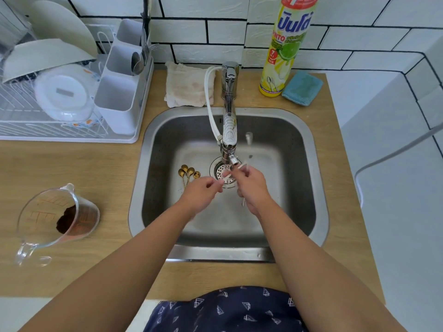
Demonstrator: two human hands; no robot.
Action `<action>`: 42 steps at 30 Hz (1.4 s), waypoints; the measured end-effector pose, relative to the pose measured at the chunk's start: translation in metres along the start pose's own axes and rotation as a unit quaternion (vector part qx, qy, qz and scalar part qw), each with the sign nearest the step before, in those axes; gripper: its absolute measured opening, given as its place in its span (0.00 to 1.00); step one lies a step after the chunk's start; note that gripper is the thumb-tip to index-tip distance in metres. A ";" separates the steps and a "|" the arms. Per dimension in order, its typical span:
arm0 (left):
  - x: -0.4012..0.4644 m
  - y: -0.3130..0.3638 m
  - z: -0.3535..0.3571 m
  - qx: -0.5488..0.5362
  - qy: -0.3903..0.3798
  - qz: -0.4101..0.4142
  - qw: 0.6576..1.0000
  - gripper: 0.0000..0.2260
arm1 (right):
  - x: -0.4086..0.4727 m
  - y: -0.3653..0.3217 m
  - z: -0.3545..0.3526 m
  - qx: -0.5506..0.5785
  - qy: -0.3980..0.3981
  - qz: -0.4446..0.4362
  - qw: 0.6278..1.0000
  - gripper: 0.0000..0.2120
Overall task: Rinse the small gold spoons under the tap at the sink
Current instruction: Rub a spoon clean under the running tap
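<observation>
Several small gold spoons (188, 173) lie bunched on the floor of the steel sink (320, 188), left of the drain strainer (218, 170). Both hands are over the drain, just below the chrome tap (229, 125). My left hand (203, 190) pinches one end of a thin pale utensil (226, 177). My right hand (253, 188) grips thin pale utensils too; tips stick out above its fingers and a handle end shows below the palm. Blur hides whether these are spoons. I cannot make out running water.
A glass measuring jug (57, 216) with brown residue lies tilted on the wooden counter at left. Behind it stands a dish rack (48, 104) with a cutlery holder (119, 92). A cloth (187, 85), a dish soap bottle (285, 49) and a blue sponge cloth (302, 88) sit behind the sink.
</observation>
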State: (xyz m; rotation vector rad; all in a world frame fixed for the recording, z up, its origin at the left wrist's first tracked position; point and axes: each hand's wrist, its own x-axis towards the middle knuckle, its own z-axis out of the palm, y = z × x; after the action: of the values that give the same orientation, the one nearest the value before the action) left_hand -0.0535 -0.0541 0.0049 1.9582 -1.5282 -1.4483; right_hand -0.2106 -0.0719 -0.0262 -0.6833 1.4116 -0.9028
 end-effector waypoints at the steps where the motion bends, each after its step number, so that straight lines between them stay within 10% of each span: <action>1: 0.005 0.004 0.001 0.036 0.041 0.012 0.998 0.20 | 0.002 -0.004 -0.003 0.044 0.038 0.003 0.998 0.08; 5: 0.023 0.016 0.007 0.050 0.095 -0.007 0.994 0.25 | 0.007 -0.009 -0.014 0.127 0.087 0.023 0.988 0.09; 11: 0.032 0.013 0.002 -0.198 -0.095 -0.028 0.975 0.11 | 0.013 -0.012 -0.035 0.112 0.088 0.048 0.989 0.13; 17: 0.031 0.016 0.007 0.010 0.125 -0.003 0.992 0.27 | 0.014 -0.012 -0.026 0.078 0.068 0.053 0.993 0.15; 23: 0.025 -0.002 -0.001 -0.179 -0.096 -0.005 0.979 0.13 | 0.016 -0.011 -0.026 0.091 0.091 0.045 0.991 0.17; 29: 0.025 0.006 0.009 0.021 0.106 -0.011 0.994 0.29 | 0.010 -0.011 -0.014 0.058 0.056 0.051 0.995 0.15; 35: 0.023 -0.004 0.004 -0.209 -0.117 -0.009 0.971 0.12 | 0.016 -0.022 -0.031 0.091 0.128 0.038 0.987 0.16; 42: 0.027 0.015 0.012 -0.032 0.056 -0.054 0.996 0.23 | 0.012 -0.023 -0.016 0.083 0.094 0.014 0.992 0.16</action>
State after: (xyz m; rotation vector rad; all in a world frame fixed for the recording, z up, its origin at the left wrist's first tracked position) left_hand -0.0737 -0.0783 -0.0045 2.0749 -1.3307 -1.3838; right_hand -0.2300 -0.0923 -0.0146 -0.4613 1.4884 -1.0722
